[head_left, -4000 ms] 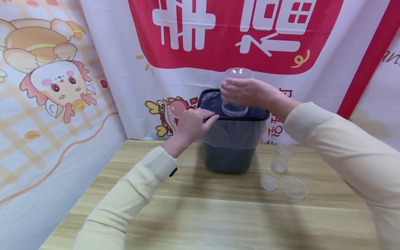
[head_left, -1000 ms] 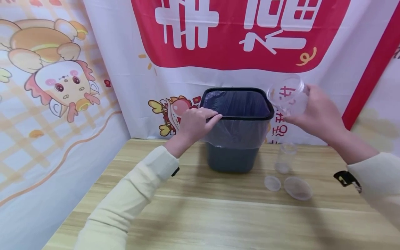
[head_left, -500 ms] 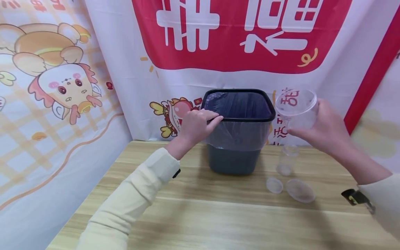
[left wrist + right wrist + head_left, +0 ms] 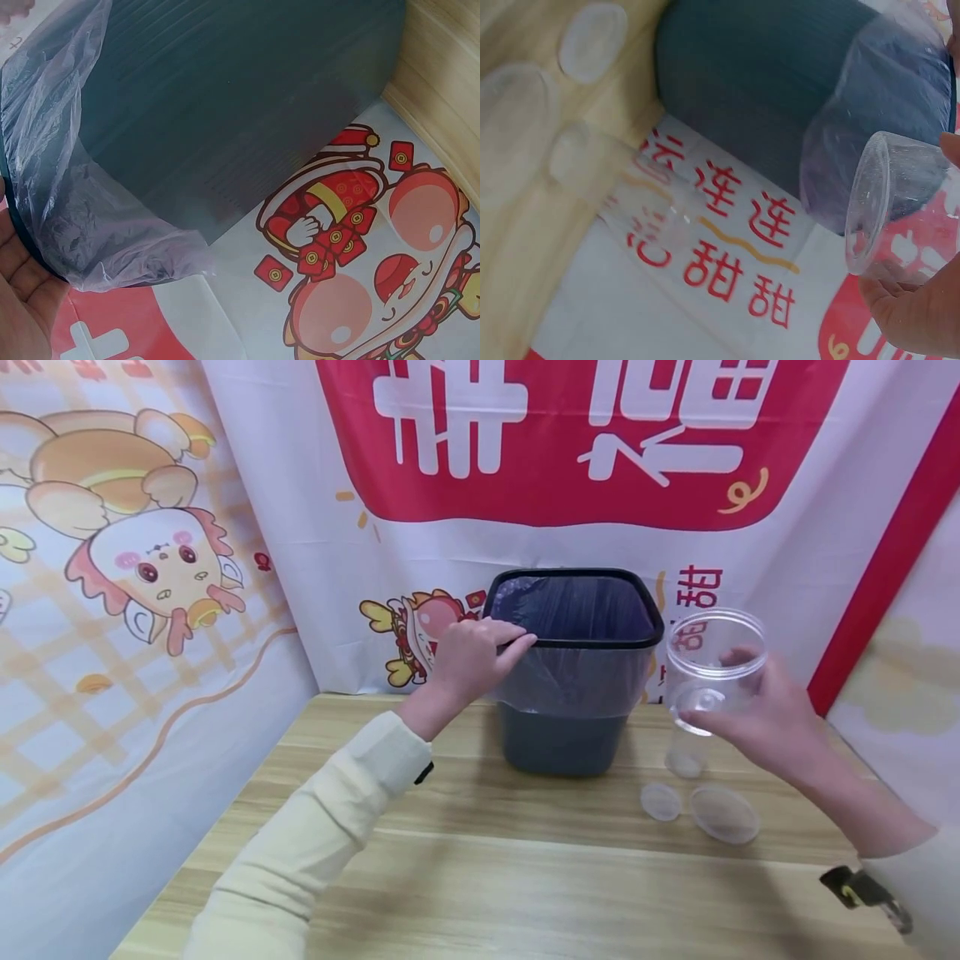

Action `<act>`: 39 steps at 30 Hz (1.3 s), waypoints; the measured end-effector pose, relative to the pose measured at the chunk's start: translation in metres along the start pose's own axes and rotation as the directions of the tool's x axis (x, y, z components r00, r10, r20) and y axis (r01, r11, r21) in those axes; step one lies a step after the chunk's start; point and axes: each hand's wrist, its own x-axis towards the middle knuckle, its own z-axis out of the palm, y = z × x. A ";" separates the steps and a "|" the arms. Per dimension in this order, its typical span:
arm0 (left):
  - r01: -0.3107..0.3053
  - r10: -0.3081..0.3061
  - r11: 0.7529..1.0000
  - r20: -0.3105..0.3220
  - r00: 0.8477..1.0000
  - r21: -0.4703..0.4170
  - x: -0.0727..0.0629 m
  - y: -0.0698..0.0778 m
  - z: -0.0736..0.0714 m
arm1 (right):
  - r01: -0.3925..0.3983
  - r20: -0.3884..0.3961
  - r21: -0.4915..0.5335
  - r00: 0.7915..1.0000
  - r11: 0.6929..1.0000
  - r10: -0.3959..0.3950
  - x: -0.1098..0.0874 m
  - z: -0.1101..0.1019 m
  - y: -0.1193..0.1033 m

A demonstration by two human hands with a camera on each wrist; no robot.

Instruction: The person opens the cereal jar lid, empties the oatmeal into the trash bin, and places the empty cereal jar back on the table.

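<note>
In the head view a dark grey trash bin (image 4: 558, 739) stands upright on the table, lined with a clear plastic bag (image 4: 573, 685). My left hand (image 4: 468, 664) grips its black rim at the near left; the left wrist view shows that hand (image 4: 26, 300) against the rim from below. My right hand (image 4: 780, 727) holds a clear, wide plastic jar (image 4: 686, 681), lidless and nearly upright, just right of the bin and above the table. A narrower clear jar (image 4: 686, 758) stands beneath it, partly hidden. The right wrist view shows the held jar (image 4: 870, 210) sideways.
A small round clear lid (image 4: 661, 802) and a larger one (image 4: 725, 814) lie flat on the wooden table (image 4: 465, 893), in front of the narrow jar. Behind the bin hangs a printed red-and-white cloth (image 4: 435, 552); another printed cloth (image 4: 247, 718) hangs at the left.
My right hand has carried the wide jar from over the bin out to the right, then lowered it, turning it from tilted to nearly upright. The left hand stays on the rim.
</note>
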 end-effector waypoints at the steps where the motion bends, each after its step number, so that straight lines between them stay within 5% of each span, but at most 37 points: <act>1: 0.000 0.000 1.000 0.000 1.000 0.000 0.000 0.000 0.000 | -0.011 0.004 0.008 1.000 1.000 0.011 -0.003 0.002 0.001; 8: 0.001 -0.001 1.000 -0.004 1.000 -0.003 0.001 0.002 0.000 | -0.009 0.010 0.042 1.000 0.999 0.008 -0.025 0.021 0.009; 16: -0.008 0.008 1.000 -0.016 1.000 -0.001 0.003 0.002 0.001 | 0.066 -0.026 0.196 0.998 0.978 -0.062 -0.044 0.046 0.015; 30: 0.012 -0.012 1.000 -0.007 1.000 0.006 0.003 0.003 0.002 | 0.074 0.103 0.319 0.988 0.945 -0.112 -0.075 0.088 0.018; 39: 0.020 -0.020 1.000 -0.007 1.000 0.007 0.002 0.003 0.002 | -0.002 0.280 0.357 0.954 0.934 -0.105 -0.082 0.115 0.021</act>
